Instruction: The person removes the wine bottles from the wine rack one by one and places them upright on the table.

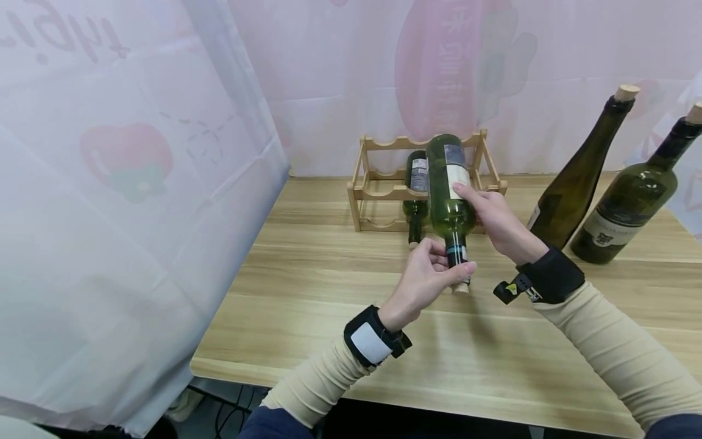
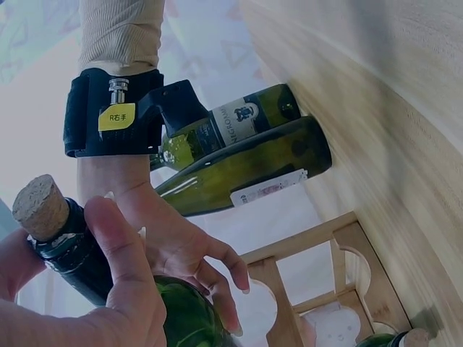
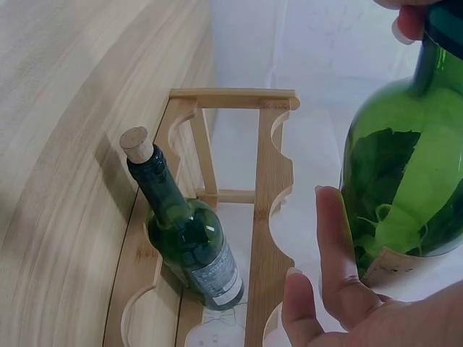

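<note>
Both hands hold a green wine bottle (image 1: 443, 183) over the front of a wooden wine rack (image 1: 384, 194), its corked neck tilted down toward the person and its base toward the rack. My left hand (image 1: 419, 277) pinches the neck near the cork (image 2: 42, 206) between thumb and fingers. Around the labelled body curls my right hand (image 1: 501, 222), thumb on the white label. Another green bottle (image 3: 184, 231) lies in the rack's lower tier, its corked neck pointing out over the front rail. The held bottle partly hides the rack's right half in the head view.
To the right on the wooden table (image 1: 307, 268) stand a slim corked bottle (image 1: 576, 177) and a wider corked bottle (image 1: 620, 210) with a pale label. A printed white sheet (image 1: 131, 244) hangs at the left, and another curtain (image 1: 329, 79) hangs behind the rack.
</note>
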A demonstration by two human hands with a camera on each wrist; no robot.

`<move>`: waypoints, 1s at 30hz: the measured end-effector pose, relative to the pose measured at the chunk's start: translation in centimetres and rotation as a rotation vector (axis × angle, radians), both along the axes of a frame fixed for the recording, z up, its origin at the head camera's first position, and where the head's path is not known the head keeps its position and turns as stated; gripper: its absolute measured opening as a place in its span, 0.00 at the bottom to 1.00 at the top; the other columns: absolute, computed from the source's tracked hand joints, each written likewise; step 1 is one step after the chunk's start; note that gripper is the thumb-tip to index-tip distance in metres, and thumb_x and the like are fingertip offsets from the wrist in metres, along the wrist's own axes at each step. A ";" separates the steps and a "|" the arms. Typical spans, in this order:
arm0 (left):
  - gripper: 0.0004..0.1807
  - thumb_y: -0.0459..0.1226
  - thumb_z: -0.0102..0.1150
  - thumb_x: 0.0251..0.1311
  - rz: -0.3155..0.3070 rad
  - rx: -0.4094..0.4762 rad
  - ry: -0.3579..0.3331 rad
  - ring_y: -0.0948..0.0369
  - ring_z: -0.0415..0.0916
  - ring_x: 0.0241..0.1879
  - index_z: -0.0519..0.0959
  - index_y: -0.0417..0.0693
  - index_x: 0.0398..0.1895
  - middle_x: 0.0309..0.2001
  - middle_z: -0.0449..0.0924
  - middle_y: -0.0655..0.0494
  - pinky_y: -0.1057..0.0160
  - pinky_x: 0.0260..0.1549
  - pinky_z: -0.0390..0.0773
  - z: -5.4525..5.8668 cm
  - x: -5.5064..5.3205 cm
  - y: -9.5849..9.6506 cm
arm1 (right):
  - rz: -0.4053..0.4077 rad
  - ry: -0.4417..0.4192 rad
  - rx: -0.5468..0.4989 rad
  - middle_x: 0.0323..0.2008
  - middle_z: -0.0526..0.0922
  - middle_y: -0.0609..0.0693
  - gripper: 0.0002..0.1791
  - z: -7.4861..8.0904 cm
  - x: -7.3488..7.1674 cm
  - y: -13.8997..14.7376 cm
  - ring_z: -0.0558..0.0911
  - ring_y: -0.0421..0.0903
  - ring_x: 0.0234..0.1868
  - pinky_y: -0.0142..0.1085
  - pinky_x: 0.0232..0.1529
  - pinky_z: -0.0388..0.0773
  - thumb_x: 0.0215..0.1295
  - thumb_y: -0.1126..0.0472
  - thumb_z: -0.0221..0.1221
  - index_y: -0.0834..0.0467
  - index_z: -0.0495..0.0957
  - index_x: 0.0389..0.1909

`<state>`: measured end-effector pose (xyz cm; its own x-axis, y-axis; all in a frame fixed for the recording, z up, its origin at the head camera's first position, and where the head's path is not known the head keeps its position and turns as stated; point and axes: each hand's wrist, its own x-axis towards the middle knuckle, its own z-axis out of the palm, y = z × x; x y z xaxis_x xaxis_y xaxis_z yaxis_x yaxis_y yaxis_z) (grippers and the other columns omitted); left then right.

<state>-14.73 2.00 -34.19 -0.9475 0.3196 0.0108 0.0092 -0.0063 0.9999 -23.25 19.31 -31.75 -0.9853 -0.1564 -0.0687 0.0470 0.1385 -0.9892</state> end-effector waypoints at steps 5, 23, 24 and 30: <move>0.19 0.36 0.69 0.54 0.002 -0.009 0.011 0.68 0.77 0.29 0.69 0.44 0.43 0.34 0.77 0.57 0.71 0.28 0.79 0.0 0.1 0.3 | 0.007 0.015 -0.054 0.27 0.84 0.37 0.20 -0.1 0.0 0.2 0.81 0.33 0.33 0.28 0.40 0.75 0.68 0.39 0.52 0.50 0.81 0.38; 0.20 0.36 0.69 0.53 -0.025 -0.006 0.008 0.68 0.78 0.29 0.68 0.44 0.43 0.35 0.77 0.58 0.70 0.29 0.80 -0.1 0.2 1.3 | -0.012 -0.024 -0.008 0.27 0.83 0.35 0.23 -0.1 0.5 1.4 0.80 0.33 0.34 0.29 0.45 0.69 0.67 0.37 0.52 0.53 0.77 0.40; 0.20 0.36 0.69 0.53 -0.026 -0.004 0.006 0.68 0.78 0.29 0.68 0.44 0.43 0.34 0.77 0.58 0.69 0.29 0.80 -0.1 0.2 1.3 | -0.014 -0.024 -0.013 0.27 0.83 0.35 0.23 -0.1 0.6 1.4 0.80 0.33 0.34 0.29 0.45 0.69 0.67 0.37 0.52 0.53 0.77 0.40; 0.21 0.36 0.70 0.53 -0.035 0.002 -0.003 0.67 0.79 0.29 0.67 0.45 0.43 0.33 0.78 0.57 0.68 0.29 0.80 -0.2 0.2 1.6 | -0.021 -0.037 0.007 0.27 0.83 0.34 0.26 0.0 0.7 1.7 0.79 0.32 0.35 0.29 0.47 0.68 0.67 0.35 0.51 0.55 0.74 0.44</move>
<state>-14.48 3.56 -34.39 -0.9358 0.3524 0.0081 0.0055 -0.0084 0.9999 -22.52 20.98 -31.72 -0.9851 -0.1349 -0.1064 0.0868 0.1438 -0.9858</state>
